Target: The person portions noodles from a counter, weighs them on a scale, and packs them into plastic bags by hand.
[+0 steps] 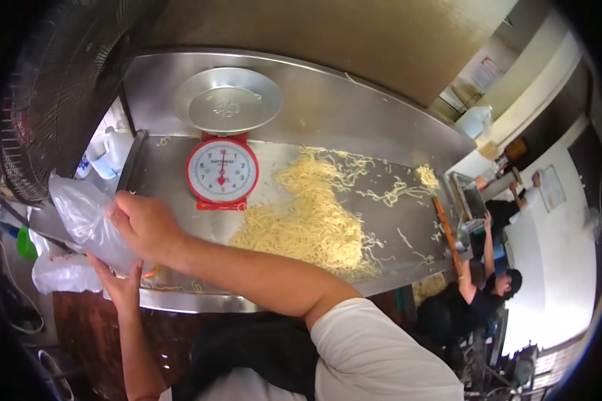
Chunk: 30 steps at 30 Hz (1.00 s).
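At the left of the view, my right hand (147, 226) is closed on the side of a clear plastic bag (90, 217). My left hand (122, 284) cups the same bag from below, its thumb and fingers against the plastic. What the bag contains is hard to make out. Right of my hands stands a red dial scale (222, 170) with a round metal pan (226, 107) on top, in which no food shows. A large heap of yellow noodles (314, 224) lies on the steel table (408, 234) beyond my right forearm.
Another clear bag (63, 273) lies at the table's left end, below the caged fan (30, 134). Loose noodles and a wooden stick (447, 230) are toward the right end. Past it, a person in black (471, 301) reaches up to a metal tray (468, 197).
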Tool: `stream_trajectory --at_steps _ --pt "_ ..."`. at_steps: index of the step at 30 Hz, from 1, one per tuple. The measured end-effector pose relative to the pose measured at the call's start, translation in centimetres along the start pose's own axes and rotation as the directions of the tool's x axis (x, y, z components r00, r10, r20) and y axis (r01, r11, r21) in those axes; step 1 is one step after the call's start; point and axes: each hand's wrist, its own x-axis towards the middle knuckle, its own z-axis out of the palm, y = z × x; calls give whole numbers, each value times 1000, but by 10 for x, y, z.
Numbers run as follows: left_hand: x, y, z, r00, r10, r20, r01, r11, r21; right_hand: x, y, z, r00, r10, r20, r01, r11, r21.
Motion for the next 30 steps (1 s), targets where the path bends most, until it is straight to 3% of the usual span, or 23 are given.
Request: stream_trajectory --at_steps 3,5,6,7,8,10,13,16,20,23,24,25,27,30 --pt "1 -15 2 999 18 30 -20 998 65 6 -12 4 981 159 -106 -114 933 340" --pt "-4 -36 4 996 -57 65 55 998 33 9 -13 5 970 150 -194 -41 879 476" --pt "-11 -44 6 999 -22 -25 25 992 127 7 -18 11 966 135 -220 9 833 553" --pt "-15 -49 5 999 -41 -19 41 999 -18 5 -21 4 979 121 -163 -30 879 475" --pt "-14 -60 -3 985 -145 97 137 987 80 6 -14 8 982 144 -124 -73 888 453" --pt "-6 -38 -2 980 -185 68 192 973 -127 4 -5 -1 987 147 -63 -118 934 338" --pt "1 -6 -8 993 -122 -11 119 982 -147 0 22 -8 971 203 -129 -146 923 355" --pt "1 4 -10 962 -264 -64 188 817 -545 -2 28 -11 950 267 -161 -163 865 475" --pt "4 19 -25 913 -401 -73 254 698 -669 -8 27 -17 947 312 -76 -239 844 481" --pt "-2 -11 -31 850 -522 -67 425 755 -499 -25 38 -21 918 395 -27 -315 772 552" --pt "-3 -28 -28 867 -487 -102 409 814 -413 -17 41 -21 917 399 -19 -313 748 585" --pt "-8 -46 -23 879 -459 -130 401 859 -319 -13 34 -22 910 405 -90 -265 735 624" --pt "-17 -74 -22 817 -574 -56 556 811 -183 -10 16 -27 867 436 -240 -179 723 667" --pt "-29 -96 -18 817 -573 -66 572 819 -34 3 -10 -46 780 445 -440 -32 731 682"
